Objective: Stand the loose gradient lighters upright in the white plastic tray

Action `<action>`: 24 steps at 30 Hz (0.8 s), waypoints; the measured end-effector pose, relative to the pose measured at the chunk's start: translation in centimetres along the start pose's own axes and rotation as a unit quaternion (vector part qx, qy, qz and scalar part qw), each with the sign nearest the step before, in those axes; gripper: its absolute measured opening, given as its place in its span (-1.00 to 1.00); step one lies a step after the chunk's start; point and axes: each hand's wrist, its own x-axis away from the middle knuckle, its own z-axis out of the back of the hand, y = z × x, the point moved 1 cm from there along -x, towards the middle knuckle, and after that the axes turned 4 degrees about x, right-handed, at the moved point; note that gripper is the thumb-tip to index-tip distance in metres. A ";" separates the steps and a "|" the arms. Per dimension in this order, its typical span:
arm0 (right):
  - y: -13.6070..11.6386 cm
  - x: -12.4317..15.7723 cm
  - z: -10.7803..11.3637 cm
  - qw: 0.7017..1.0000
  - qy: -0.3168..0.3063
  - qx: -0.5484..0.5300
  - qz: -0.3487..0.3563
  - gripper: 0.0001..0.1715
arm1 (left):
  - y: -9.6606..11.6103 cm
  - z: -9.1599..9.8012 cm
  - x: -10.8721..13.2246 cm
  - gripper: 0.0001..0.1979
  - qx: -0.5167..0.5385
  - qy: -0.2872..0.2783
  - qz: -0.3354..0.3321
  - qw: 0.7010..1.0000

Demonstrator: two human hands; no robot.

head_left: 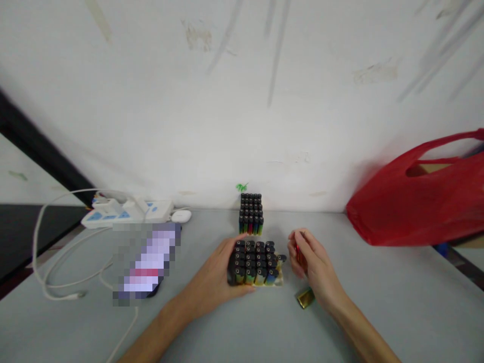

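Observation:
Several black-topped cylinders [255, 262] with colourful lower sides stand upright in rows on a pale base, at the middle of the table. My left hand [217, 272] wraps round their left side, thumb at the front and fingers behind. To their right, my right hand [312, 257] is closed round a small red item [301, 258], mostly hidden by the fingers. Below that hand a gold-coloured piece [305, 298] lies on the table. Behind the near group stands a second tight block of black-topped cylinders [251, 214], close to the wall.
A phone [151, 262] with a lit, pixelated screen rests at the left. Behind it are a white power strip [153, 212], white cables [73, 285] and a small white case [181, 216]. A red bag [412, 201] stands at the right. The wall [234, 101] bounds the grey table [227, 333].

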 end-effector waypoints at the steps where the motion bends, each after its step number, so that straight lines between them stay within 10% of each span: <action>1: -0.2 0.1 0.1 0.999 0.006 0.025 0.022 -0.51 | 0.0 0.0 0.0 0.05 0.000 0.001 -0.001 1.000; 24: -2.7 0.2 2.8 0.956 -0.202 0.201 0.064 -0.70 | -0.2 -0.1 0.0 0.05 0.000 0.005 -0.008 1.000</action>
